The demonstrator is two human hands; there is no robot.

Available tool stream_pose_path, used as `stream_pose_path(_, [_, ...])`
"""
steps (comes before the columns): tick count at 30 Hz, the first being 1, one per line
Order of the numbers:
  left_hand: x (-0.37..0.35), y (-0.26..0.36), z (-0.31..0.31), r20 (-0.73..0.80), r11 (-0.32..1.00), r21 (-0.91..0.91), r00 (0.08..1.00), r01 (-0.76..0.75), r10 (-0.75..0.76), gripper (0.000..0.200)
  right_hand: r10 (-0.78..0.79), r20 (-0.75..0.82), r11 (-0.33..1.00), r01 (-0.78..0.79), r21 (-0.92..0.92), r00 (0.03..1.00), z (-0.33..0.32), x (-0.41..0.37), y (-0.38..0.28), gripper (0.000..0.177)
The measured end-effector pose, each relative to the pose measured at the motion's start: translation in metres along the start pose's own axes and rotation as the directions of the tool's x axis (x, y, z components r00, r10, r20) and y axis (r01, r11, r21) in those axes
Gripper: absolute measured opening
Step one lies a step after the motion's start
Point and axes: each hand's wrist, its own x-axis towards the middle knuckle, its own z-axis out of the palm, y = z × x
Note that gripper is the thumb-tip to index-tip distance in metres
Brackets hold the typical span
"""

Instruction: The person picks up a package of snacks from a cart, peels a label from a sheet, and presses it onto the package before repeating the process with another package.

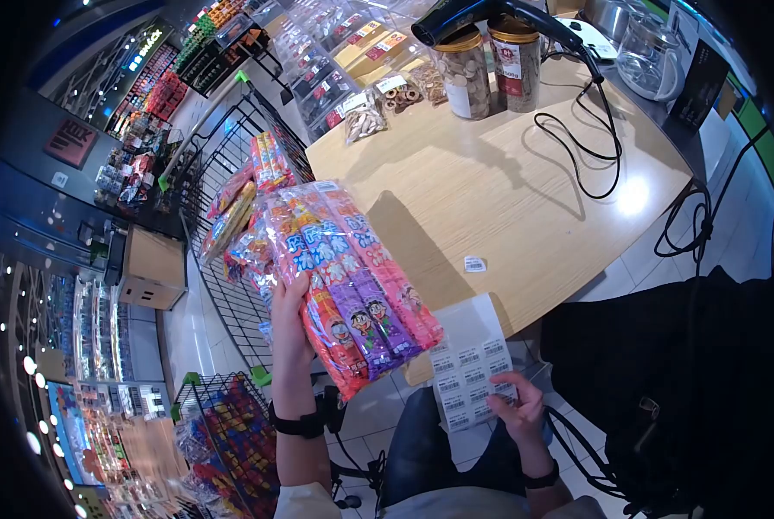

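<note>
My left hand (289, 311) grips a large clear bag of ice pops (352, 285), its tubes orange, purple and pink with cartoon faces and Chinese lettering. The bag is held up, tilted, between the cart and the table corner. Low over my lap, my right hand (520, 408) pinches a white sheet of barcode labels (469, 368) by its right edge. The sheet's upper part overlaps the table edge. On the tabletop just beyond it lies a single loose barcode label (474, 264). Most fingers of my left hand are hidden behind the bag.
A black wire shopping cart (223, 298) with more bags stands left of the wooden table (508, 208). A hair dryer (491, 19) rests across two jars (515, 73), its cord trailing over the table. Dried-food packs (365, 117), a glass kettle (651, 60) and dark cloth (664, 372) surround it.
</note>
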Motion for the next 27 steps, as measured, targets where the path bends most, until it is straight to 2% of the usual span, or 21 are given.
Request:
stream_pose_path(13, [0.001,0.001,-0.003,-0.02,0.999,0.015,0.999,-0.031,0.032,0.036,-0.029,0.045,1.0,0.03,-0.011,0.999,0.0,0.003,0.003,0.024])
stream_pose_path(22, [0.001,-0.001,-0.002,-0.027,1.0,0.006,0.999,-0.024,0.024,0.036,0.027,0.053,0.998,-0.025,-0.05,0.998,0.0,0.003,0.0,0.025])
stream_pose_path(24, [0.002,-0.003,-0.003,-0.011,1.0,0.008,1.0,-0.026,0.027,0.036,0.041,0.051,0.998,-0.044,0.046,0.998,0.005,0.004,-0.004,0.024])
stream_pose_path(27, [0.002,-0.005,-0.002,-0.006,0.999,0.011,1.0,-0.03,0.03,0.036,0.006,0.092,0.999,-0.01,0.047,0.996,0.005,0.003,0.0,0.024])
